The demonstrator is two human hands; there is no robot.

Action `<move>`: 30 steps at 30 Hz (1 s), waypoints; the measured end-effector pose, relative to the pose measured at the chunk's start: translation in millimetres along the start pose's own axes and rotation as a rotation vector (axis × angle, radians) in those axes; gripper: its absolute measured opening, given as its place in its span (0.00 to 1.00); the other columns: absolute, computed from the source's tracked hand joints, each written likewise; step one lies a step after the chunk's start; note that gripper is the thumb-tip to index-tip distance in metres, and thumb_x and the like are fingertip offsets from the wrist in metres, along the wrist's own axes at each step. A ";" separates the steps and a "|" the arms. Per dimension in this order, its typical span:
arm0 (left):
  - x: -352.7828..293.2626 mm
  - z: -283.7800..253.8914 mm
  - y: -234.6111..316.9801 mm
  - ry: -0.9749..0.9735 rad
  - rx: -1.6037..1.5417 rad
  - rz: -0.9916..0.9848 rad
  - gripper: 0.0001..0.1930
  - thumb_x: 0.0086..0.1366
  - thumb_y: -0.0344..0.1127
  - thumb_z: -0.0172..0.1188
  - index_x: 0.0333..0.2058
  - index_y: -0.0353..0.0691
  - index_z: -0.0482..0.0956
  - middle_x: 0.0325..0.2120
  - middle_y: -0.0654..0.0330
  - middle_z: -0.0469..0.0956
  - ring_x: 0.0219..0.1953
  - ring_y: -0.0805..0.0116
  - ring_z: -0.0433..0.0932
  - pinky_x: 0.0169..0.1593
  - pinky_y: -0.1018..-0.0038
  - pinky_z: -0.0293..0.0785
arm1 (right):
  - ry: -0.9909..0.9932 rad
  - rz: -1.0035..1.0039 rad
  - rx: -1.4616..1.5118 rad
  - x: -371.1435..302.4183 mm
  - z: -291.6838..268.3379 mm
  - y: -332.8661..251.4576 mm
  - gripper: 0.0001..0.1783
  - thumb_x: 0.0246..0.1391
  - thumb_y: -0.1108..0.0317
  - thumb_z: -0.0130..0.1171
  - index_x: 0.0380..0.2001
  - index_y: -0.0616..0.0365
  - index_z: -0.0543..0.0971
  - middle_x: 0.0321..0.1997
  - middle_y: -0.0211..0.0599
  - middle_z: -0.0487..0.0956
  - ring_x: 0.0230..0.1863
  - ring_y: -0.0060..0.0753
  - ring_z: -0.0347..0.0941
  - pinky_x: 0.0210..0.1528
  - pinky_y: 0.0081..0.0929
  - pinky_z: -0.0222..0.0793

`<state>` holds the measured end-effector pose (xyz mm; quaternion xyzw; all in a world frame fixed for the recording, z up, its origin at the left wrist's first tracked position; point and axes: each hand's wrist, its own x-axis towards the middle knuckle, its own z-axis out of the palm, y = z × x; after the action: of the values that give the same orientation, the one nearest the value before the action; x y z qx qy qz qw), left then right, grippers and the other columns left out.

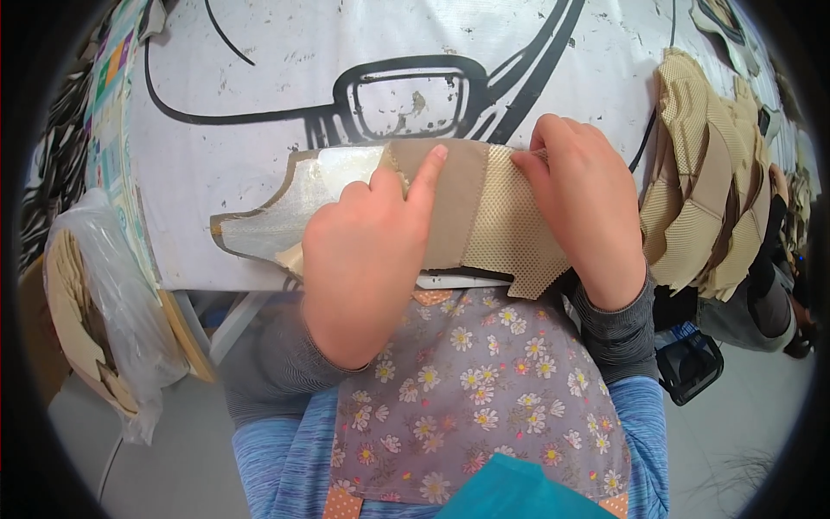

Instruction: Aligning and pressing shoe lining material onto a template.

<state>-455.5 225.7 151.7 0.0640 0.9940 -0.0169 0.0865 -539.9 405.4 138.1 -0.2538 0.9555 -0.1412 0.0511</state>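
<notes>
A flat fabric shoe upper [456, 212] lies across the near part of the white table. It has a white shiny left end, a plain brown band in the middle and beige mesh at the right. My left hand [370, 238] rests on it, index finger stretched along the brown band and the other fingers curled against the piece; its thumb is hidden. With thumb and fingertips, my right hand [588, 186] pinches the upper edge of the mesh part. A ragged notched corner of the mesh hangs past the table's front edge.
A stack of beige mesh and brown pieces [705, 182] hangs over the table's right edge. At the left, a clear plastic bag [143, 294] holds more beige pieces. The white table cover [233, 60] bears black line drawings. A black plastic frame [690, 368] is low at right.
</notes>
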 end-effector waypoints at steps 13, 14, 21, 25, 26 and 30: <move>-6.4 5.1 -6.7 0.067 -0.090 0.002 0.30 0.54 0.26 0.54 0.58 0.56 0.72 0.23 0.61 0.69 0.26 0.64 0.74 0.29 0.69 0.72 | 0.262 -0.038 0.042 -29.2 -50.4 -30.9 0.14 0.48 0.74 0.60 0.41 0.61 0.75 0.38 0.43 0.77 0.42 0.45 0.74 0.43 0.36 0.70; -7.7 6.0 -7.7 0.065 -0.077 0.005 0.30 0.54 0.26 0.54 0.58 0.56 0.72 0.23 0.61 0.69 0.26 0.64 0.74 0.29 0.69 0.72 | 0.208 -0.127 0.094 -38.0 -49.5 -45.4 0.17 0.49 0.78 0.58 0.44 0.60 0.76 0.41 0.44 0.79 0.44 0.45 0.75 0.46 0.34 0.70; -23.1 -25.2 -29.0 0.152 -0.081 -0.161 0.22 0.55 0.31 0.60 0.50 0.49 0.76 0.27 0.61 0.74 0.31 0.62 0.77 0.31 0.68 0.73 | -0.114 -0.389 -0.021 -44.0 12.8 -81.6 0.28 0.47 0.71 0.54 0.53 0.74 0.70 0.61 0.46 0.69 0.59 0.43 0.66 0.55 0.32 0.67; -30.9 -27.9 -42.9 0.247 -0.124 -0.261 0.11 0.56 0.37 0.64 0.39 0.45 0.77 0.27 0.61 0.76 0.31 0.60 0.77 0.30 0.67 0.72 | -0.205 -0.475 -0.196 -33.5 18.9 -85.4 0.31 0.48 0.66 0.53 0.56 0.72 0.70 0.64 0.43 0.68 0.51 0.31 0.66 0.42 0.23 0.66; -30.2 -27.2 -45.4 0.294 -0.148 -0.273 0.08 0.57 0.37 0.64 0.35 0.44 0.77 0.26 0.60 0.76 0.29 0.59 0.77 0.30 0.66 0.72 | -0.200 -0.475 -0.190 -31.4 21.3 -85.5 0.31 0.48 0.66 0.53 0.56 0.72 0.70 0.64 0.43 0.68 0.51 0.31 0.66 0.42 0.23 0.66; -22.1 -14.6 -57.3 0.342 -0.200 -0.301 0.08 0.58 0.38 0.64 0.29 0.42 0.76 0.25 0.59 0.76 0.27 0.57 0.76 0.29 0.66 0.71 | -0.108 -0.505 -0.308 -26.3 29.0 -87.2 0.31 0.49 0.66 0.51 0.57 0.69 0.71 0.65 0.40 0.68 0.45 0.28 0.64 0.35 0.20 0.60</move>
<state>-443.9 166.9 171.3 -0.0917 0.9893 0.0799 -0.0807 -471.1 339.0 136.9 -0.4951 0.8684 0.0107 0.0260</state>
